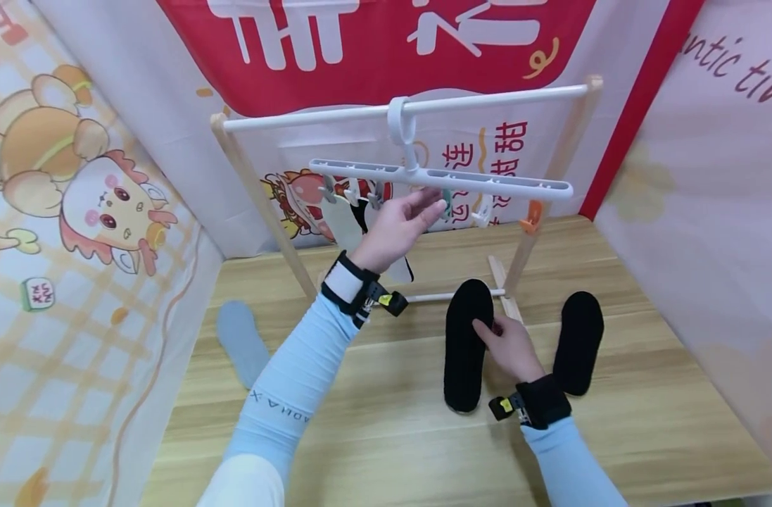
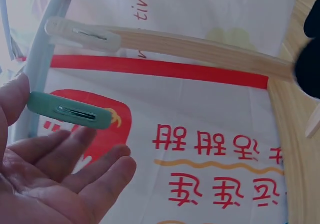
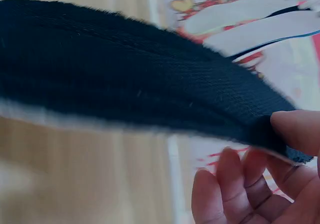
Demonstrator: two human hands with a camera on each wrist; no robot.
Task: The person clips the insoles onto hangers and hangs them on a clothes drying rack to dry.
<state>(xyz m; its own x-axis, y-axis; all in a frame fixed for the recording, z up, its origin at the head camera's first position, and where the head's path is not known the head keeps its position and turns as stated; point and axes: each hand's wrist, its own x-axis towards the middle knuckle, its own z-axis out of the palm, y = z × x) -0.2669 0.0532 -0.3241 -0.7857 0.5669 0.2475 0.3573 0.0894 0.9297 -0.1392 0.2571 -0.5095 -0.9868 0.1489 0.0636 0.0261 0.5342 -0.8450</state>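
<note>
The right hand (image 1: pixel 512 348) pinches a black insole (image 1: pixel 466 359) over the table (image 1: pixel 373 429), by its edge, seemingly to leave its length clear; the left hand (image 1: pixel 395 229), fingers loosely spread, nears a green clip (image 1: pixel 447 204) on a hanger (image 1: pixel 500 184) hooked over a rail (image 1: pixel 500 101), letting clips dangle.

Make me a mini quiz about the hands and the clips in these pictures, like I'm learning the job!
1. What does the right hand hold?
2. True or false: something hangs from the orange clip.
3. Which clip is right by the left hand's fingertips: A) orange, B) green, C) blue?

Key:
1. A black insole.
2. False; nothing hangs from it.
3. B, the green clip.
</note>
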